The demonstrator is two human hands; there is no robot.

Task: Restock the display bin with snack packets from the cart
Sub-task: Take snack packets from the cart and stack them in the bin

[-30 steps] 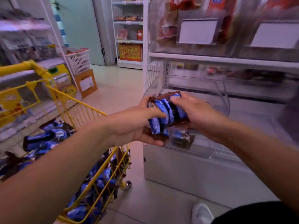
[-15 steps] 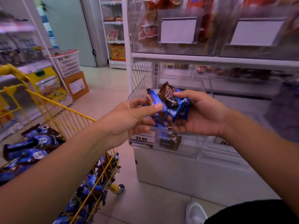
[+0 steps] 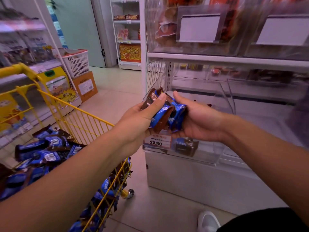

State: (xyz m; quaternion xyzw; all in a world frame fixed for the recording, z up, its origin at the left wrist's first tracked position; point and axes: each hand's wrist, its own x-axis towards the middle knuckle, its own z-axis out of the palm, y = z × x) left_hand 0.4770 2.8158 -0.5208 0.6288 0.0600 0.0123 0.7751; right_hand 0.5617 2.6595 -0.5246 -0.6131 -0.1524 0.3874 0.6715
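Several blue-and-brown foil snack packets (image 3: 164, 113) sit bunched between both hands just above the clear acrylic display bin (image 3: 209, 153). The left hand (image 3: 138, 121) curls round the bundle, thumb pressed on top; the right hand (image 3: 199, 121) cups it from beneath, fingers bent. Left of the bin, the yellow wire cart (image 3: 75, 121) holds many more. Slippery wrappers, loosely stacked, could slide out and miss the bin, landing on the floor.

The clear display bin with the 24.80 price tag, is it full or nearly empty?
Nearly empty: the display bin shows one snack packet through its clear front.
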